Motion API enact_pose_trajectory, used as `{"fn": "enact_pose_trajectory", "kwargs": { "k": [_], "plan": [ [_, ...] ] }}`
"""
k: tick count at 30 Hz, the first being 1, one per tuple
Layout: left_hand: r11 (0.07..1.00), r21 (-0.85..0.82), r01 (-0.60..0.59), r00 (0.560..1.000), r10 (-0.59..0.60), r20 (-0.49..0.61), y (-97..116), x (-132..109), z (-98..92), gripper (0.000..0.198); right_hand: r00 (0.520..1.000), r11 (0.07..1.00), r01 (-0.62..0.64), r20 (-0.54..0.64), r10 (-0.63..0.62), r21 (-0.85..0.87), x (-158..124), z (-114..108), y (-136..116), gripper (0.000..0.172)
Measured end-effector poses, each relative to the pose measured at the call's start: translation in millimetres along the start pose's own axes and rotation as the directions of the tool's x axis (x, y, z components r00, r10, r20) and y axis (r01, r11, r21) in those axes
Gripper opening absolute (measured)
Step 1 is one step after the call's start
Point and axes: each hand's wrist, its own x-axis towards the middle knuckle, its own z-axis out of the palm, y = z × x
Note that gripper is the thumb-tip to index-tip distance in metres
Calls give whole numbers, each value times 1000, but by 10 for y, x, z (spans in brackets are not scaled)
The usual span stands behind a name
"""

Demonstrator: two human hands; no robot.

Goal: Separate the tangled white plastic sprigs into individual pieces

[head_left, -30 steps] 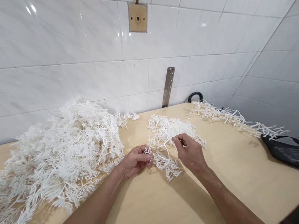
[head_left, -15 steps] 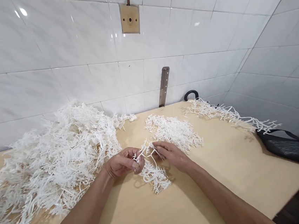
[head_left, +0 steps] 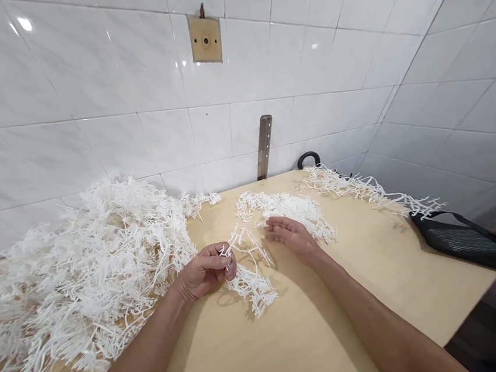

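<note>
Pinching white sprig (head_left: 246,249) at left end: left hand (head_left: 210,270), thumb against fingers. Right hand (head_left: 292,239) loosely spread, apparently empty. Sprig probably light, springy; best held by stem.

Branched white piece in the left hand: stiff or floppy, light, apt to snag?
The branched white piece is probably fairly stiff: its thin prongs stick out past the left hand without visible sagging. It looks light, being slender and open. Its forked tips would likely snag on the large white pile.
</note>
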Motion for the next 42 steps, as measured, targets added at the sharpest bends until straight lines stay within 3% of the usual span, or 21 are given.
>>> {"fn": "enact_pose_trajectory", "kwargs": {
  "k": [7, 11, 14, 22, 27, 34, 42],
  "plan": [
    [996, -76, -47, 999, 47, 0, 24, 19, 108, 13, 981, 979, -105, 178, 74, 177, -197, 231, -138, 39],
    [992, -107, -71, 997, 67, -38, -7, 41, 151, 13, 896, 932, -300, 395, 202, 204, -269, 322, -174, 49],
    [988, -106, -110, 987, 96, -132, -37, 75, 125, 14, 841, 946, -298, 504, 195, 130, -343, 381, -195, 51],
    [995, 49, -88, 927, 100, -361, -127, 156, 115, 27, 886, 989, -134, 439, 151, -70, -402, 424, -113, 41],
    [983, 181, 27, 886, 61, -459, -180, 159, 192, 35, 867, 986, -91, 477, 146, -138, -402, 386, -96, 38],
    [945, 326, -1, 750, 216, -625, -295, 192, 268, 36, 833, 982, -65, 532, 151, -177, -425, 377, -151, 37],
    [976, 218, -17, 802, 144, -580, -278, 187, 275, 50, 958, 990, -112, 255, 132, -90, -340, 405, -14, 37]
  ]
}}
